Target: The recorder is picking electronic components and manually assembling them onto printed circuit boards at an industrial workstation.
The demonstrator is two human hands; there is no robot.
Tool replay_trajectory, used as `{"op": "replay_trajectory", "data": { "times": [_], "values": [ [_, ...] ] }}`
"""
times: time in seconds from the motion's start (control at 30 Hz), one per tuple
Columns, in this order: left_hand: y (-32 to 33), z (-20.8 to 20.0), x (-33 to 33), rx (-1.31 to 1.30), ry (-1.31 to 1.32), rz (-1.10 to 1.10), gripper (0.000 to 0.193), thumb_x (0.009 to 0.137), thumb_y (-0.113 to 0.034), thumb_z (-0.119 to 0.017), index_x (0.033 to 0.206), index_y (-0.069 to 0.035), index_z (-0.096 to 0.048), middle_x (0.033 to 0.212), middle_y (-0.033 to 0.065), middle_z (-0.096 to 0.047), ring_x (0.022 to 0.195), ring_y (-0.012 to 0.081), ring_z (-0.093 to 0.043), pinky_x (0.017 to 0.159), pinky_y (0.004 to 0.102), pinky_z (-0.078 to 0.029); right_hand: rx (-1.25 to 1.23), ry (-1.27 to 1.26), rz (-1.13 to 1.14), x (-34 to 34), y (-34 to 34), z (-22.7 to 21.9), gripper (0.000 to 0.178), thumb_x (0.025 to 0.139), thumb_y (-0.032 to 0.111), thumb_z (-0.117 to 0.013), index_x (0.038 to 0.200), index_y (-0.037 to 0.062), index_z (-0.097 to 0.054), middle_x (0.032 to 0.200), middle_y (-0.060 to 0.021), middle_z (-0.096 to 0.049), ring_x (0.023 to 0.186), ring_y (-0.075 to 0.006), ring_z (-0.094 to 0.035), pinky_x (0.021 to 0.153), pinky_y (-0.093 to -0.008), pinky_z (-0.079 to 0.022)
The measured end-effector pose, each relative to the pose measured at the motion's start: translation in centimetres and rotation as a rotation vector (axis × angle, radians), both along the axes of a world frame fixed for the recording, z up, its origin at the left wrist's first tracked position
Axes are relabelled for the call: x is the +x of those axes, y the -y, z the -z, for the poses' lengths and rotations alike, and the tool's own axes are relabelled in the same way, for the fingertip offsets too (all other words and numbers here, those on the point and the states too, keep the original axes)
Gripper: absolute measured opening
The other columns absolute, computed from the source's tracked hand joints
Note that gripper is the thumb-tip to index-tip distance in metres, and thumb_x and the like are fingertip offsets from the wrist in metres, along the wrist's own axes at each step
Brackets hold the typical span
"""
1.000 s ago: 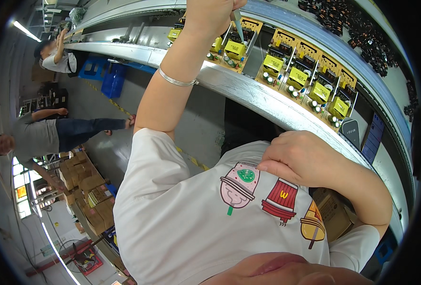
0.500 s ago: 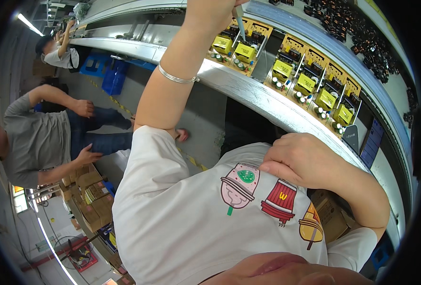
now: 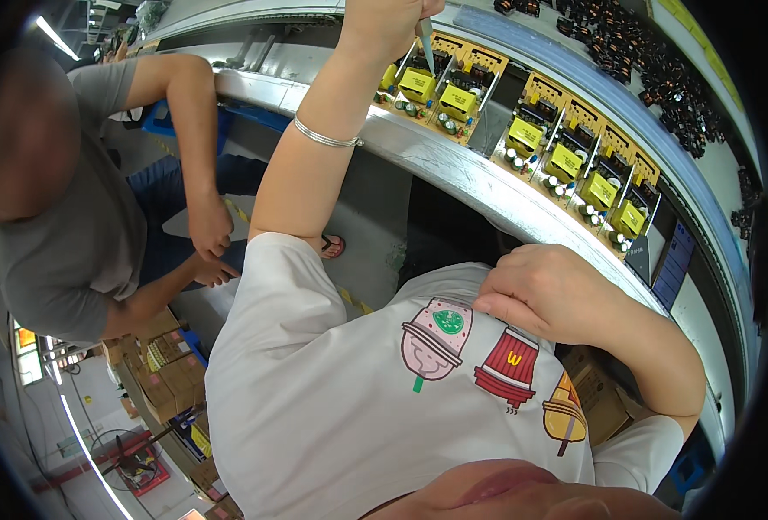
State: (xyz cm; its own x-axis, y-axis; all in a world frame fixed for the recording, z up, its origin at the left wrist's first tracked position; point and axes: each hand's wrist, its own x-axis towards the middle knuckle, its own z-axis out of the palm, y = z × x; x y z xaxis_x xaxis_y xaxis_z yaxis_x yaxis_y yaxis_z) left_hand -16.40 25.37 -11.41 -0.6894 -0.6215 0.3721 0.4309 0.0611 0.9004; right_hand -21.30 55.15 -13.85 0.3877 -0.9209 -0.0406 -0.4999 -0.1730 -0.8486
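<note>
My left hand (image 3: 392, 24), at the upper edge, is closed around a pale tool (image 3: 426, 48) with a slim tapered tip. Its upper end is hidden, so its kind cannot be told. The tip points down at the left pair of circuit boards (image 3: 458, 102), close to their dark parts; contact cannot be made out. These boards carry yellow blocks and round capacitors. Several similar boards (image 3: 566, 162) stand in a row further right. My right hand (image 3: 544, 290) rests against my shirt by the bench edge, fingers curled under, with no object showing in it.
The boards lie along a metal-edged line (image 3: 479, 186). Beyond it, many small black components (image 3: 652, 74) are heaped. A phone-like screen (image 3: 674, 264) and a dark grey device (image 3: 638, 260) lie at the right end. A person in grey (image 3: 81, 225) is close at left; cartons (image 3: 171, 377) stand behind.
The boards have shifted slightly right and now cover more of the grey device. The tool tip is further left over the left pair. The person in grey has leaned closer; my right hand stays put.
</note>
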Motion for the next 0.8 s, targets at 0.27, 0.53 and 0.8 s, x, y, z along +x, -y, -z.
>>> {"op": "replay_trajectory", "data": {
  "times": [0.27,0.53,0.8],
  "values": [
    [-1.2,-0.5,0.2,0.008,0.018,0.018,0.024,0.103,-0.031,-0.068,0.106,-0.010,-0.056,0.060,-0.0039,-0.046,0.042,0.0048,-0.037,0.038,0.0218,-0.030,-0.013,0.025,0.010,0.1,0.1,0.2,0.031,0.100,0.030,-0.064,0.088,0.0030,-0.072,0.079,-0.0150,-0.067,0.078,-0.0367,-0.065,0.072,-0.0459,-0.053],
    [-0.7,-0.3,-0.2,0.020,0.011,0.024,0.024,0.103,-0.032,-0.068,0.103,-0.011,-0.057,0.060,-0.0042,-0.046,0.042,0.0044,-0.037,0.038,0.0216,-0.028,-0.031,0.042,0.033,0.3,0.4,0.3,0.044,0.101,0.037,-0.061,0.078,0.0010,-0.068,0.075,-0.0161,-0.065,0.076,-0.0383,-0.066,0.069,-0.0479,-0.053],
    [-0.6,0.0,-0.7,0.031,0.012,0.033,0.023,0.103,-0.031,-0.068,0.103,-0.012,-0.057,0.060,-0.0046,-0.046,0.043,0.0044,-0.037,0.038,0.0217,-0.028,-0.025,0.039,0.029,0.1,0.5,0.1,0.044,0.101,0.037,-0.061,0.078,0.0004,-0.068,0.076,-0.0171,-0.065,0.076,-0.0392,-0.066,0.070,-0.0482,-0.053]
  ]
}}
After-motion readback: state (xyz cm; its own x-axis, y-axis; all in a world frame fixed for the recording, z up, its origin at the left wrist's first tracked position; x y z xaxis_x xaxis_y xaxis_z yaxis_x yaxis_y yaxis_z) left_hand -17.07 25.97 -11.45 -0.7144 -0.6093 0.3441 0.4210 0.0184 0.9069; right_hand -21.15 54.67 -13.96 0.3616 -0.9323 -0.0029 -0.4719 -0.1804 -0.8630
